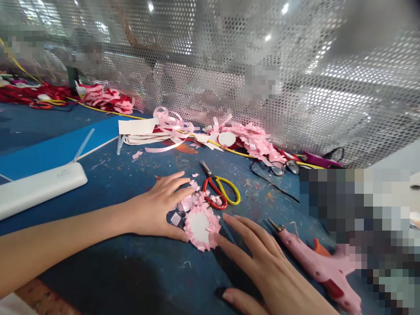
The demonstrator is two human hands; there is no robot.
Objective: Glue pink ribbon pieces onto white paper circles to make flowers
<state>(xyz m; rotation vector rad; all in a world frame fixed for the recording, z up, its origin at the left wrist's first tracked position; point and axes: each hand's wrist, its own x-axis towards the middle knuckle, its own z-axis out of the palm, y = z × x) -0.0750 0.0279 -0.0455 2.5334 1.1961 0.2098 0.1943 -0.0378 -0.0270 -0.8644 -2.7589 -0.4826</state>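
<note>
A round white disc edged with ruffled pink ribbon, a rosette (199, 227), lies on the blue table between my hands. My left hand (160, 208) is spread beside it, with the thumb at its left edge and fingers over loose pink scraps (187, 202). At its right edge, a fingertip of my right hand (259, 249) appears to touch the ribbon; those fingers are apart too. Scissors (213, 183) with one red and one yellow handle rest just beyond, blades pointing away. To the right lies a pink glue gun (318, 262) with an orange trigger.
White card strips (139, 127), curled pink ribbon (170, 120) and a pink ribbon pile (252, 140) line the perforated metal screen (223, 52). A yellow cord (238, 152) runs along there. Eyeglasses (278, 169) lie right; a long white device (42, 188) sits left.
</note>
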